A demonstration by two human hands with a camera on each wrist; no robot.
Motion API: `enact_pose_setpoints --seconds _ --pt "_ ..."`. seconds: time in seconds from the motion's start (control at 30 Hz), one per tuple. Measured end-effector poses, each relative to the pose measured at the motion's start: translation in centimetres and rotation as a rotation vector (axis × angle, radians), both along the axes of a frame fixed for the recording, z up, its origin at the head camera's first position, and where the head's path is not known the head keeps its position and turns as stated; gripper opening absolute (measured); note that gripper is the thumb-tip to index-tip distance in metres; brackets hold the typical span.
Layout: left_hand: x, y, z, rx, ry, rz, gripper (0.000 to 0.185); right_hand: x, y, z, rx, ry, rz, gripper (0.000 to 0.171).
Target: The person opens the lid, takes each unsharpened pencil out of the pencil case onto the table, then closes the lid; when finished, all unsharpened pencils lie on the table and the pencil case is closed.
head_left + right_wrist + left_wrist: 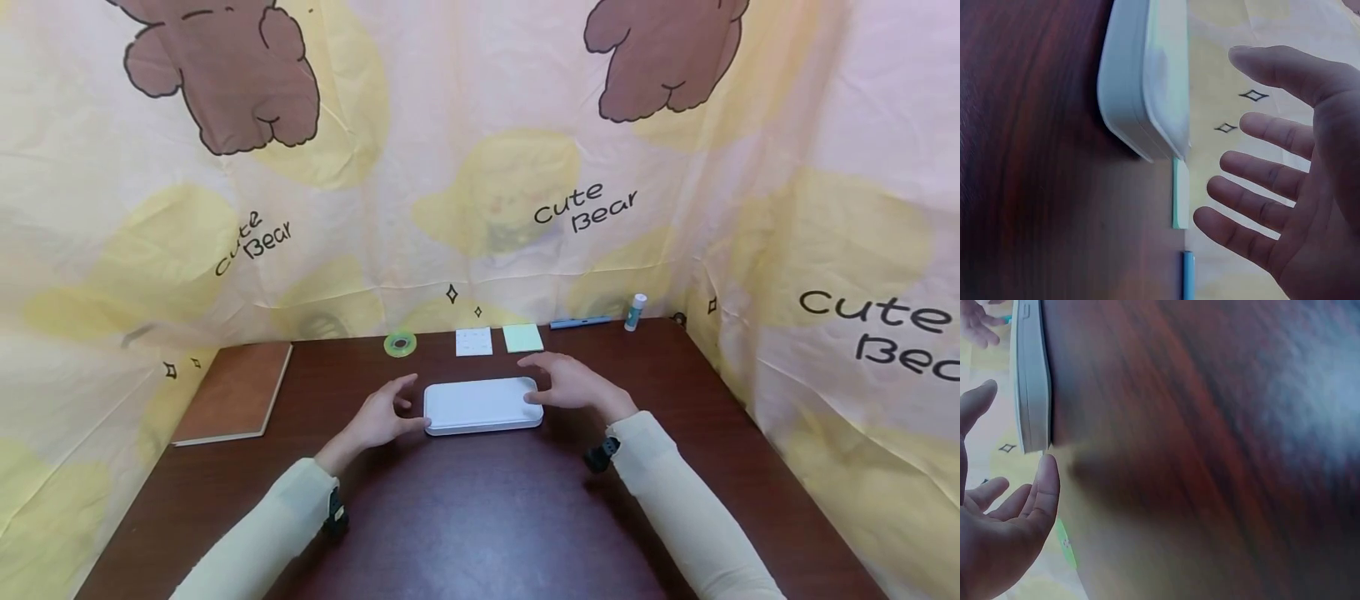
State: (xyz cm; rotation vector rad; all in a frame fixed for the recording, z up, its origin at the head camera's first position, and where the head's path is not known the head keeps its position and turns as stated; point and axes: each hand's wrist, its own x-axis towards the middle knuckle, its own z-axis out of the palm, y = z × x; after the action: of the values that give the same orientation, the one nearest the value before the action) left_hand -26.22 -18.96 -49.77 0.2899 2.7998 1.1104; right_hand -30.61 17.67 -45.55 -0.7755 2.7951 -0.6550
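A flat white case (480, 404) with rounded corners lies lengthwise across the dark table, its lid down. At its left end is my left hand (381, 417), thumb and fingers spread apart, a fingertip right at the corner. Over the right end hovers my right hand (573, 387), the thumb overlapping the lid's edge in the head view. In the left wrist view, the fingers of the left hand (1013, 519) are loosely bent beside the case's end (1034, 387). The right wrist view shows the right hand (1310, 187) with straight, parted fingers, holding nothing, beside the case (1125, 81).
Along the table's back edge lie a green tape roll (400, 344), a white patterned note pad (473, 342), a pale green sticky pad (522, 338), and a blue pen (580, 322). A glue stick (635, 312) stands upright there. A brown notebook (236, 392) is at left; printed curtains surround the table.
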Motion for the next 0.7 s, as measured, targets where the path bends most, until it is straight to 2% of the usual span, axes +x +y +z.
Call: enact_pose_setpoints --seconds 0.27,0.5,0.7 --pt "-0.2 1.5 -0.6 -0.058 0.003 -0.03 0.094 0.3 -1.5 -0.9 0.026 0.034 0.06 0.064" --pt "-0.3 2.6 -0.9 -0.095 0.032 -0.065 0.096 0.3 -2.6 -2.3 0.066 0.049 0.064 0.064" --pt "-0.2 3.4 -1.2 -0.115 0.053 -0.093 0.098 0.6 -3.2 -2.7 0.09 0.062 0.064 0.067"
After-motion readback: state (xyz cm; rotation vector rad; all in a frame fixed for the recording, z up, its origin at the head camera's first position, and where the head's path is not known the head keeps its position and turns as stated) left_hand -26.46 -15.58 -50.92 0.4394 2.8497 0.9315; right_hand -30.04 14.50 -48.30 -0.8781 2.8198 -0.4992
